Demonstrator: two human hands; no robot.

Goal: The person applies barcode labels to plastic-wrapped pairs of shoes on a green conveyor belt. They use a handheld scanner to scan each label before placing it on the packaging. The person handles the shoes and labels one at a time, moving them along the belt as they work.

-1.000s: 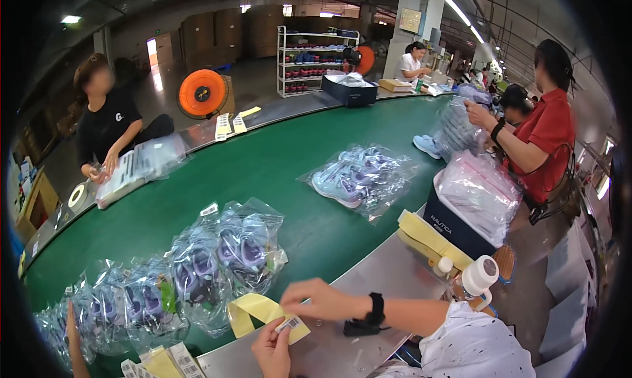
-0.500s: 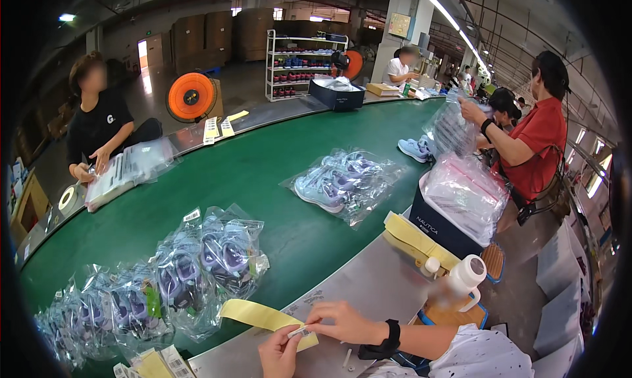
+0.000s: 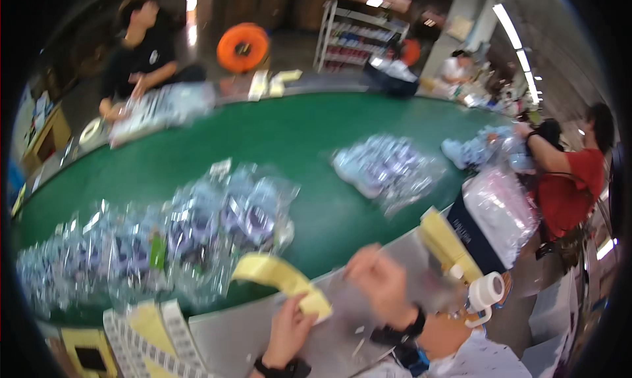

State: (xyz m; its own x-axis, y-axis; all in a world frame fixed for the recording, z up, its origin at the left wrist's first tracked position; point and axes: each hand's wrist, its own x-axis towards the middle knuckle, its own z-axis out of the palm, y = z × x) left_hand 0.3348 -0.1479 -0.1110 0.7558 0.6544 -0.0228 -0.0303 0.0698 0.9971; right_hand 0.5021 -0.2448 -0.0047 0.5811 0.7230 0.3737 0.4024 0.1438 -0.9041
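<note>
At the near edge of the table, my left hand [image 3: 293,330] is closed on a yellow strip of label backing paper [image 3: 263,269], pinched near its right end. The strip's other end curls up and away to the left. My right hand [image 3: 382,280] is raised over the metal ledge to the right, apart from the strip. Motion smears its fingers, and I cannot make out anything in them. Beyond the strip, pairs of light-blue sneakers in clear bags [image 3: 250,210] stand in a row. Another bagged sneaker pair [image 3: 385,164] lies farther right on the green belt [image 3: 296,128].
Label sheets [image 3: 141,332] lie at the lower left. A dark box of clear bags [image 3: 490,223], a yellow sheet stack [image 3: 447,243] and a white mug [image 3: 486,291] stand at right. Co-workers in black [image 3: 141,55] and red [image 3: 573,184] work across and to the right.
My right hand has come away from the strip, up and to the right. The view has swung, shifting the scene. The co-worker in red has lowered their hands to the shoes.
</note>
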